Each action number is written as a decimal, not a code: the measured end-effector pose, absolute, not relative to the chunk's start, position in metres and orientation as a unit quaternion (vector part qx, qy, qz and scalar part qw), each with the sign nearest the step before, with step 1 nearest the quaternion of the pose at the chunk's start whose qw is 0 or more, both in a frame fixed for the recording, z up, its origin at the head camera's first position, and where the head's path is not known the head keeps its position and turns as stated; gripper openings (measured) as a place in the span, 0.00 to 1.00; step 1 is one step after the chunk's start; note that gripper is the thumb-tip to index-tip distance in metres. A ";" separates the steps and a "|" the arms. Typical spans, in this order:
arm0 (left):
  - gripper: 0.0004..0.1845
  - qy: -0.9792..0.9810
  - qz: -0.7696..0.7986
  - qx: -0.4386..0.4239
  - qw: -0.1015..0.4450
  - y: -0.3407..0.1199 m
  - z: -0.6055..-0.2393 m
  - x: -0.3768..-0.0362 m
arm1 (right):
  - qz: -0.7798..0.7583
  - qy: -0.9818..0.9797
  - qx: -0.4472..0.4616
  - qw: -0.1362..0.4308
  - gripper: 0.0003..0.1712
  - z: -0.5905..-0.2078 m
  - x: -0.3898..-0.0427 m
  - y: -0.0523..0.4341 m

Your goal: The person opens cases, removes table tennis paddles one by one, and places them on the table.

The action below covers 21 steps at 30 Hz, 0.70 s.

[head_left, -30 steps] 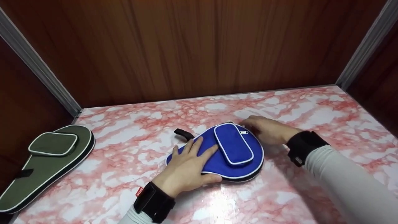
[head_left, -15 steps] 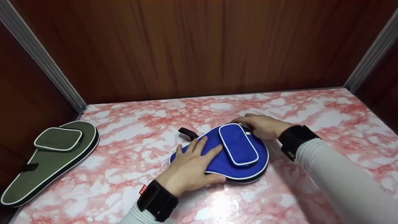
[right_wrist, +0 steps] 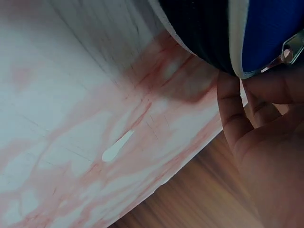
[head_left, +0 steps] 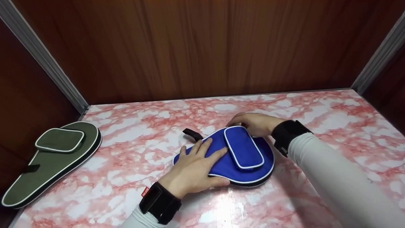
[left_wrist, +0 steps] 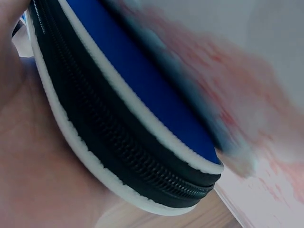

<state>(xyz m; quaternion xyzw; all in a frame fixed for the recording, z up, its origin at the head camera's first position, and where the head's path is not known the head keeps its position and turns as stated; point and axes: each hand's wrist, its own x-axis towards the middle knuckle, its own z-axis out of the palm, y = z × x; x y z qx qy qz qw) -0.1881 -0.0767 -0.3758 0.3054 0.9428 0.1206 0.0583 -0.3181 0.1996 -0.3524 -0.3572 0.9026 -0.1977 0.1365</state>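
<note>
The right hand [head_left: 254, 124] curls over the far edge of the blue paddle case [head_left: 221, 158], and the right wrist view shows its fingertips [right_wrist: 237, 111] pinched at the metal zipper pull [right_wrist: 290, 50] against the case's black zipper band. The left hand [head_left: 194, 169] lies flat on the near-left part of the case with fingers spread straight, pressing it down onto the pink marbled surface [head_left: 316, 107]; its thumb hooks under the near edge. The case rests at the middle of the surface, its raised front pocket [head_left: 243, 152] facing up and its black loop strap [head_left: 192, 134] sticking out at the far left.

Judging from this, the step in hand is running the zipper round the rim; whether it is opening or closing cannot be told. The next move calls for a steady pull along the curved edge while the flat hand keeps the case from sliding or turning.

A green paddle case [head_left: 50, 163] lies well apart at the left edge.
</note>
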 end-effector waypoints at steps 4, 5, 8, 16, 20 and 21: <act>0.49 0.943 0.117 0.304 0.062 -0.076 -0.376 -0.188 | -0.183 0.907 -0.363 0.104 0.29 -0.355 -0.317 0.206; 0.49 0.943 0.117 0.304 0.062 -0.076 -0.376 -0.188 | -0.177 0.908 -0.368 0.093 0.28 -0.355 -0.316 0.207; 0.49 0.944 0.119 0.303 0.061 -0.076 -0.375 -0.188 | -0.156 0.915 -0.367 0.063 0.23 -0.357 -0.313 0.212; 0.49 0.943 0.124 0.302 0.066 -0.077 -0.376 -0.188 | -0.105 0.940 -0.322 0.031 0.12 -0.360 -0.308 0.220; 0.49 0.943 0.123 0.302 0.067 -0.076 -0.376 -0.188 | -0.095 0.943 -0.319 0.011 0.09 -0.365 -0.306 0.226; 0.49 0.943 0.123 0.301 0.067 -0.076 -0.376 -0.188 | -0.093 0.943 -0.318 0.008 0.08 -0.365 -0.305 0.227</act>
